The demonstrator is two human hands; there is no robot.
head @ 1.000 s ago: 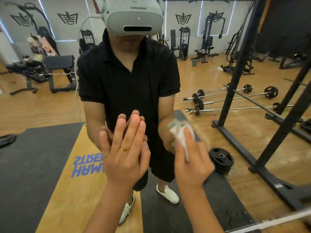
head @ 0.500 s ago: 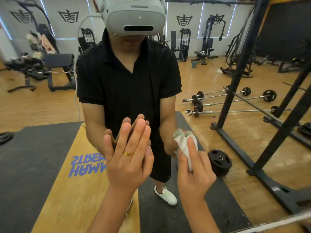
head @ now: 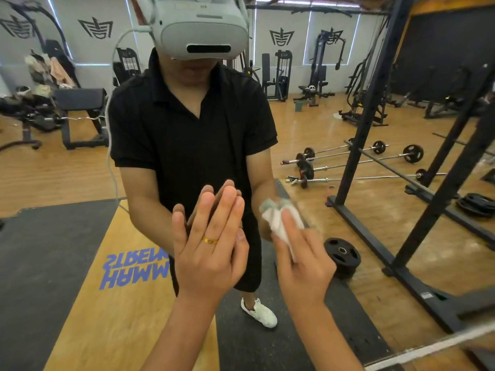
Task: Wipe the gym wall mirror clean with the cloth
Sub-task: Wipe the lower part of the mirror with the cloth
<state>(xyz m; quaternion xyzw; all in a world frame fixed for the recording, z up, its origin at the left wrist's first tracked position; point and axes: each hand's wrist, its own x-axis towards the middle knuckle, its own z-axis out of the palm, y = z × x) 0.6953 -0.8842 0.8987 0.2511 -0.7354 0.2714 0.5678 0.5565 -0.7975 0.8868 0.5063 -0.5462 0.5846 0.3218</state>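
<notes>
Against the mirror (head: 80,170), left hand (head: 209,250) presses flat with straight fingers; right hand (head: 302,263) grips the white cloth (head: 281,223).

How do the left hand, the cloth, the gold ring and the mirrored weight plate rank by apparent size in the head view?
1. left hand
2. cloth and weight plate: look alike, so unranked
3. gold ring

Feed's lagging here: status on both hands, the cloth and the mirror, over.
Left hand open, fingers flat on the mirror. Right hand grips the cloth against it. Nothing between cloth and mirror.
</notes>
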